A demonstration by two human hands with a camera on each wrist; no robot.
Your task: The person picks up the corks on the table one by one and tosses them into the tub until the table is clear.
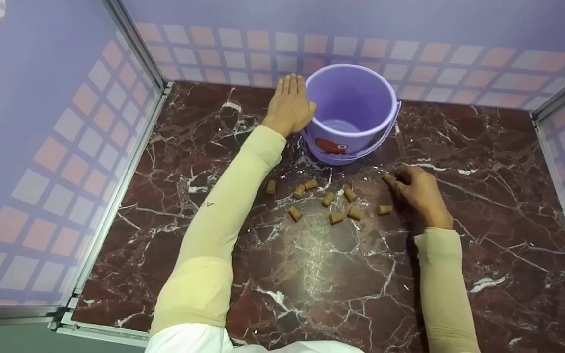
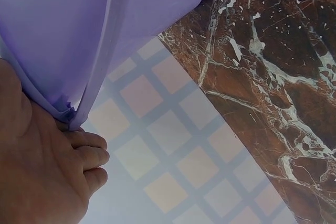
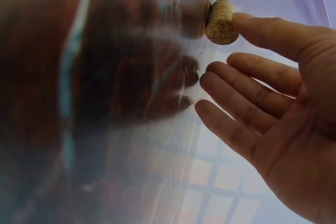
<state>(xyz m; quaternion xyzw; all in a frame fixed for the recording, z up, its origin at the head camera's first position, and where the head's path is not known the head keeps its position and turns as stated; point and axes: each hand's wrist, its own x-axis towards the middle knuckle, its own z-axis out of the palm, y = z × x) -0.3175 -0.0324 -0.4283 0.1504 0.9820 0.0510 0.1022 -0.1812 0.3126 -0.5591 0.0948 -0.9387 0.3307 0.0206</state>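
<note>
A lilac bucket (image 1: pixel 331 147) stands upright near the back wall, its wire-like handle hanging down at the front. My left hand (image 1: pixel 290 105) lies against the bucket's left rim, fingers straight and the thumb at the edge. Beside the handle's joint, the left wrist view shows that palm (image 2: pixel 47 166) touching the bucket's side. Right of the bucket's front, my right hand (image 1: pixel 420 191) is low over the table, its thumb tip at a cork (image 3: pixel 221 23). The other fingers are spread apart from that cork. Several more corks (image 1: pixel 329 198) lie scattered on the table.
The table (image 1: pixel 312 274) has a dark red marbled surface that reflects light. Lilac panels with pink and white squares (image 1: pixel 258 41) form the back and sides, joined by metal corner posts (image 1: pixel 138 44). One cork (image 1: pixel 384 210) lies close to the right hand.
</note>
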